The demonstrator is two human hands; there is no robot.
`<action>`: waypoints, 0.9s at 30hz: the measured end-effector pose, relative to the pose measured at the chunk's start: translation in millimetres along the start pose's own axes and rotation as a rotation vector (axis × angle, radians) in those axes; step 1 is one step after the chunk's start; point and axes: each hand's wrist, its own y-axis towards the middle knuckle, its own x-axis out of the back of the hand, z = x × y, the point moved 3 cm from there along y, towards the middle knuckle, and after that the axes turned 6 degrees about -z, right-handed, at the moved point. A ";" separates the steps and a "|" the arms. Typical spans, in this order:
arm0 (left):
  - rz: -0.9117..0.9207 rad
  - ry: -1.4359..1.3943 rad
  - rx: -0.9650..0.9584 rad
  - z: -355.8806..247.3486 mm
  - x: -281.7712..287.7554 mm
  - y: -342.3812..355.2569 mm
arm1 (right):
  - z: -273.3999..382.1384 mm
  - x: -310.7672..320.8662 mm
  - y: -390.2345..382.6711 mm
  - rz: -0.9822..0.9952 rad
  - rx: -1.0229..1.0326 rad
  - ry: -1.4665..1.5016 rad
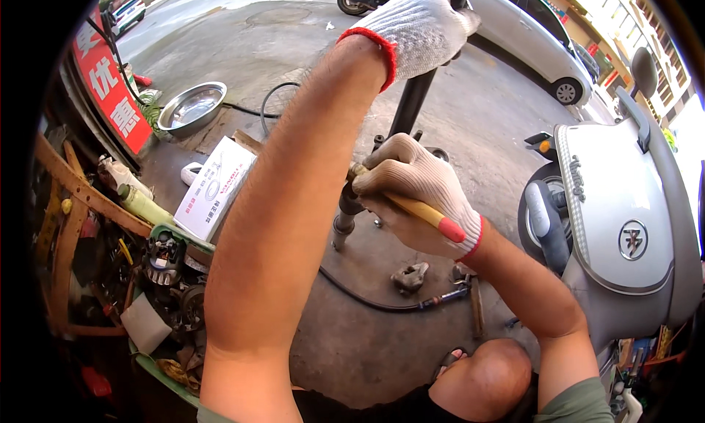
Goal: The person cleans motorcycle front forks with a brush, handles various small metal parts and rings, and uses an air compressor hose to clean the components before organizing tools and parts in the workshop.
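Note:
My left hand [418,30], in a white knit glove with a red cuff, is closed around an upright black tube [415,107] near the top edge. Lower down, my right hand [433,181], also gloved, grips a tool with a yellow and red handle [429,217]. The handle lies under my palm, its red end toward my wrist. Its working end is hidden by my fingers, close to the tube's lower fittings. Below them a silver leg [341,228] reaches down toward the ground.
A silver scooter [617,203] stands at right. On the concrete lie a dirty metal part [410,277] and a black hose with a fitting [444,298]. At left are a white box [213,188], a metal basin [192,109] and a green-rimmed bin of parts [158,368]. A white car [529,37] is parked beyond.

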 end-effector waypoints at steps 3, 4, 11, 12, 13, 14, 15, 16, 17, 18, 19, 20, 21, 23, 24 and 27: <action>-0.034 0.045 0.075 -1.1 -4.7 -0.3 | 6.9 11.8 -6.8 -0.002 -0.164 0.128; -0.033 0.050 0.060 1.5 -2.1 -1.2 | 6.0 8.4 -7.5 -0.013 -0.151 0.173; -0.075 0.481 -0.070 20.1 4.8 15.3 | -5.0 -14.6 5.0 -0.091 -0.134 0.189; -0.045 0.248 0.031 32.5 -5.8 24.2 | -12.6 -7.4 -1.4 -0.134 -0.188 0.164; -0.212 0.554 -0.267 52.7 -14.6 36.3 | -10.7 -7.3 -6.1 -0.148 -0.384 0.316; -0.080 0.932 -0.359 46.6 -27.3 37.1 | -6.3 2.1 -9.6 -0.154 -0.371 0.319; 0.019 1.398 -0.521 38.8 -29.7 30.6 | 1.9 3.7 -12.0 -0.082 -0.478 0.317; 0.101 1.740 -0.720 35.3 -30.4 22.6 | 10.5 -0.5 -7.6 -0.049 -0.341 0.242; 0.179 1.716 -0.709 35.4 -27.4 28.6 | 18.8 -0.7 -5.9 -0.021 -0.203 0.140; -0.004 1.424 -0.623 34.1 -20.2 32.0 | 18.8 -5.9 -4.7 -0.039 -0.252 0.241; -0.263 0.588 -0.317 45.5 -11.3 25.5 | 11.8 -11.9 -5.6 -0.068 -0.341 0.351; -0.169 0.664 -0.321 48.9 -7.7 29.6 | 6.0 -14.5 -3.5 -0.083 -0.355 0.386; -0.072 0.736 -0.326 51.0 -7.6 36.3 | 1.8 -13.5 -2.1 -0.102 -0.371 0.418; 0.013 1.647 -0.491 48.1 -23.2 35.1 | -0.6 2.9 1.5 0.013 -0.376 0.271; 0.042 1.372 -0.365 51.9 -16.1 35.9 | 7.8 11.1 8.5 0.064 -0.486 0.306; -0.003 -0.034 0.050 29.9 -9.3 16.5 | 11.7 35.2 7.2 0.049 -0.560 0.293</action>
